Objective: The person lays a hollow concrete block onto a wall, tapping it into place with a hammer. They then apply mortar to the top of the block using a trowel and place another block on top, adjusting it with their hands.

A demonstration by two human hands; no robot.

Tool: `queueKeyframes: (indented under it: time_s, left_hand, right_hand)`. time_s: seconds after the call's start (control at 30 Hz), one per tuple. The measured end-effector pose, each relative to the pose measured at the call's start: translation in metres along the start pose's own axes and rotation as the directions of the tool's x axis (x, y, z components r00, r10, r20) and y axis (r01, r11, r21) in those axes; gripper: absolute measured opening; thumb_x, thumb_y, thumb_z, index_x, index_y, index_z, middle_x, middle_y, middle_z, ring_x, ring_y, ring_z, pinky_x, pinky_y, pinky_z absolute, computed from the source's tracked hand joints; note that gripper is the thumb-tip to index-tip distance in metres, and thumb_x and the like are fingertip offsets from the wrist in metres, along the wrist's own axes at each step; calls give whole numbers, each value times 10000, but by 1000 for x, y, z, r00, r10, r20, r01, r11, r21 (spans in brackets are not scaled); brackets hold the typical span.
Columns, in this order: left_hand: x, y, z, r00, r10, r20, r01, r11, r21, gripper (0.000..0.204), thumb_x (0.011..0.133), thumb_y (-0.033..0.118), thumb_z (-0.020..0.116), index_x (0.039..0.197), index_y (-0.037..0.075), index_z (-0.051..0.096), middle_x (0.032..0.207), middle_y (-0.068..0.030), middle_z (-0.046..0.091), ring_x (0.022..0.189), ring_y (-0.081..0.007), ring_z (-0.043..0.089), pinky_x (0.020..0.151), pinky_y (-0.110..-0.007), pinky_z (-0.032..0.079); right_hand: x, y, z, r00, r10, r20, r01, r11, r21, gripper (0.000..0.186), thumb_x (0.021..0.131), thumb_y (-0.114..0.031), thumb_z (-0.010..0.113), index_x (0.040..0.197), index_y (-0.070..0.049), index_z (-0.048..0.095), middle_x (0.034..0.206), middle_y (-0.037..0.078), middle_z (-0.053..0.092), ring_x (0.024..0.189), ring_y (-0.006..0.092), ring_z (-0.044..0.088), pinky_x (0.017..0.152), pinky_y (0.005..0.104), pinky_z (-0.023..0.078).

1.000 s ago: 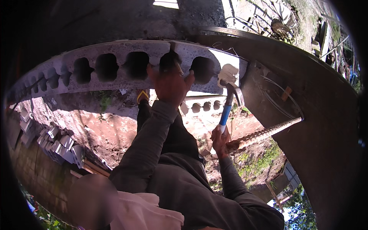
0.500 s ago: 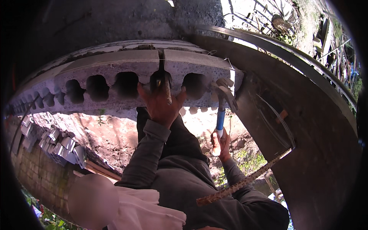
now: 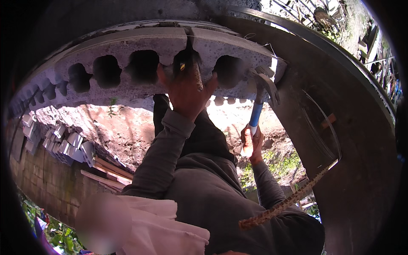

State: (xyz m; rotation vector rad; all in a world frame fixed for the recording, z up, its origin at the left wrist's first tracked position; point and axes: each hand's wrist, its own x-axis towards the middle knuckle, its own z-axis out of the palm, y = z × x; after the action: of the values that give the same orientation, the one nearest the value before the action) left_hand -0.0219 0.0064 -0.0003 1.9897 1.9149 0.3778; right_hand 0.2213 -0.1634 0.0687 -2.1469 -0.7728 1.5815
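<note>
My left hand (image 3: 187,93) grips the face of a grey concrete block (image 3: 229,40) in a curved row, fingers and thumb spread across neighbouring cavities. A short rough rod (image 3: 197,76) protrudes from the dark gap above that hand, where the two blocks meet. My right hand (image 3: 251,142) is closed round the blue-and-white handle of a hammer (image 3: 255,114), whose metal head lies against or just in front of the block row's right end. Whether the head touches it I cannot tell.
A dark concrete surface (image 3: 348,161) curves down the right, with wire loops (image 3: 318,127) and a long rusty rebar (image 3: 284,199) slanting toward my body. At lower left are stacked grey blocks (image 3: 74,146) and timber planks (image 3: 108,170). Dirt ground (image 3: 127,123) shows below the row.
The view has shifted, so the row now sits higher and more of its top shows. The rebar appears farther down, across my right side. Both hands keep their holds.
</note>
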Motion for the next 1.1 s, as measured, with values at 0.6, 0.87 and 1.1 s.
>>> queueKeyframes:
  time_s: [0.6,0.87,1.1]
  left_hand:
    - [-6,-7,2,999,44,24,-43,998,-44,710,883,460,731,1340,-57,564,1330,-243,577,1243,-390,551,1092,-710,252]
    - [0,-3,-1,996,14,86,-12,1000,-20,779,886,521,696,1377,-57,518,1380,-263,530,1288,-408,499,1127,-685,217]
    - [2,2,-2,998,-27,50,29,999,-41,733,855,507,726,1329,-30,570,1292,-216,623,1311,-352,518,1156,-674,135]
  right_hand:
    - [1,1,-4,1000,7,30,-6,1000,-30,470,1001,-468,632,1080,-8,582,681,-38,535,586,48,456,530,256,377]
    - [7,24,-6,1000,0,5,1,991,-137,536,982,-537,592,1005,-4,546,607,58,526,564,152,505,546,360,423]
    - [10,18,-7,997,80,-4,-77,935,-346,421,985,-412,599,999,6,552,706,201,630,677,399,674,603,454,492]
